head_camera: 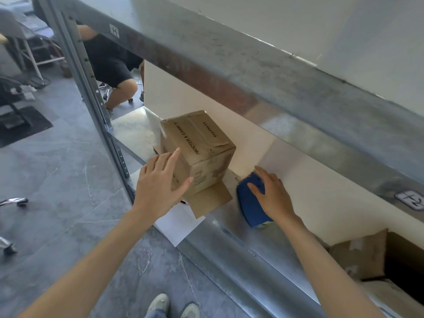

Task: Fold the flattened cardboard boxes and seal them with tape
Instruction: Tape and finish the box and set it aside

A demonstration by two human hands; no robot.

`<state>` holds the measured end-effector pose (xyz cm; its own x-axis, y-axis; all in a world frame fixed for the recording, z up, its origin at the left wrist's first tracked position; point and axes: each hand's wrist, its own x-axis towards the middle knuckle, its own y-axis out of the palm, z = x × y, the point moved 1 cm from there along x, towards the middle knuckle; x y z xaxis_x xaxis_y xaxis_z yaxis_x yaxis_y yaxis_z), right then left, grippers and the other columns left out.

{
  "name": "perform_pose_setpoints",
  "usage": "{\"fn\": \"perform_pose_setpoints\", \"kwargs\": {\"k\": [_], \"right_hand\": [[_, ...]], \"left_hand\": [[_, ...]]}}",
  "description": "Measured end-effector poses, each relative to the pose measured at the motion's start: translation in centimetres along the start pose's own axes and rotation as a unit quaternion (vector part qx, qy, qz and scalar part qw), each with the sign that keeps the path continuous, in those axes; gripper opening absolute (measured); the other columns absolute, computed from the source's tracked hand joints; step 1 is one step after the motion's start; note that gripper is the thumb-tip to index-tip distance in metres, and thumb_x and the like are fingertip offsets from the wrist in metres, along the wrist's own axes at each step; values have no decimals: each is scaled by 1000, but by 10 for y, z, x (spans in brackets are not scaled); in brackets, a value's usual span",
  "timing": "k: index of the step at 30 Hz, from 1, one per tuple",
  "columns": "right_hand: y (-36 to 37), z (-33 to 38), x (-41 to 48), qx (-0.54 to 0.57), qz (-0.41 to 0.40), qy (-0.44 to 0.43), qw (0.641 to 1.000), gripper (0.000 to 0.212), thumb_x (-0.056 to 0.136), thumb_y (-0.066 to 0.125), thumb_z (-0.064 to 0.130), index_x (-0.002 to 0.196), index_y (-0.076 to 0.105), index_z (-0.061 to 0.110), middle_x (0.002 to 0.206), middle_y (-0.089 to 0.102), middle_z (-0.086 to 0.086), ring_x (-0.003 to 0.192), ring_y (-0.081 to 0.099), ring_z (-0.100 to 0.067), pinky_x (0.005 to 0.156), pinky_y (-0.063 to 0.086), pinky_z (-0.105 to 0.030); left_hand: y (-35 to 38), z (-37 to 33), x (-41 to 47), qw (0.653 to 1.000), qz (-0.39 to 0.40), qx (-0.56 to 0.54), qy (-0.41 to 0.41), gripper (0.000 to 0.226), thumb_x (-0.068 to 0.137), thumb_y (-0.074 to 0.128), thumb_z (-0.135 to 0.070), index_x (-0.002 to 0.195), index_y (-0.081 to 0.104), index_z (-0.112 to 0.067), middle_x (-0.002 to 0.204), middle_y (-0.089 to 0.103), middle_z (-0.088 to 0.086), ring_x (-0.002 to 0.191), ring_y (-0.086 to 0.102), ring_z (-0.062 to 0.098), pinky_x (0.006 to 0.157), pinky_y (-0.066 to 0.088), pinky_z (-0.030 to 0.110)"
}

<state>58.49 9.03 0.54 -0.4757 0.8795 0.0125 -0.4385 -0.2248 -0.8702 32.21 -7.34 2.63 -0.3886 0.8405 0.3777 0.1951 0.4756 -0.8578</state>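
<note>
Fingers spread, my left hand [160, 187] pressed on the cardboard box [202, 152], and just right of it my right hand [274, 196] curled round the blue tape dispenser [250, 206].

Left hand [160, 182] flat against cardboard box [202, 152], right hand [273, 195] gripping blue tape dispenser [249, 203]

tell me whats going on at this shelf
A person stands at a metal shelf. Their left hand presses with straight fingers against the side of a folded-up cardboard box standing on it, with one flap sticking out at the bottom. Their right hand grips a blue tape dispenser lying on the shelf beside the box.
</note>
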Motion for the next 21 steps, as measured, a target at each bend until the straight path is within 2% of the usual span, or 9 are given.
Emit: {"fn": "perform_pose_setpoints", "kwargs": {"k": [2,5,7,10,12,14,15,17,21], "right_hand": [[6,-13,-7,-22,12,35,999,55,101,45,50,152,29,36,128,52,-8,117,51,-30,86,49,-41],[17,-27,-11,-44,60,87,993,68,100,45,54,157,15,33,134,54,-14,112,57,-34,85,50,-37],[24,-32,-10,-16,93,107,990,76,99,48,52,159,4,33,140,55,-13,111,60,-32,85,47,-32],[33,-34,-8,37,113,138,983,86,97,54,49,157,-8,38,136,58,-14,96,63,-28,76,49,-30],[36,-36,-3,79,118,144,979,91,97,59,41,156,-10,38,147,48,-13,110,61,-34,79,48,-30],[35,-38,3,125,136,148,971,95,96,64,31,157,-10,37,161,27,-7,135,44,-34,93,40,-29],[34,-38,7,140,148,154,967,97,96,65,26,157,-9,36,164,19,-4,141,36,-32,99,37,-31],[32,-39,13,148,170,168,960,98,95,65,19,157,-9,35,164,16,-3,142,32,-31,106,35,-35],[28,-35,11,119,181,152,964,93,97,57,11,156,-9,38,157,31,-3,129,46,-30,100,44,-37]], "left_hand": [[2,-4,-4,1000,-1,10,4,73,91,45,-61,147,45,-13,131,57,4,124,49,30,97,45,44],[3,-9,-8,1000,-4,12,2,70,92,54,-56,146,46,-13,130,58,5,124,50,31,98,43,44],[3,-13,-10,1000,-7,13,-5,68,91,57,-53,145,47,-13,130,58,6,124,50,31,100,42,45],[3,-16,-11,1000,-17,12,-12,68,88,55,-53,144,48,-14,132,58,5,125,49,30,103,40,45],[3,-18,-13,1000,-25,5,-13,66,89,54,-52,143,48,-16,133,57,4,126,48,29,104,40,45],[3,-19,-16,999,-34,0,-12,64,89,51,-53,141,48,-17,133,56,3,127,48,28,104,40,46],[3,-19,-16,999,-38,-1,-11,63,89,51,-52,141,48,-17,133,56,3,126,49,28,104,40,46],[3,-19,-18,999,-44,-4,-6,60,89,56,-48,140,49,-17,132,57,4,125,50,29,103,41,47],[2,-22,-18,999,-52,-11,-1,58,89,67,-38,139,50,-16,132,57,4,125,50,29,103,41,46]]}}
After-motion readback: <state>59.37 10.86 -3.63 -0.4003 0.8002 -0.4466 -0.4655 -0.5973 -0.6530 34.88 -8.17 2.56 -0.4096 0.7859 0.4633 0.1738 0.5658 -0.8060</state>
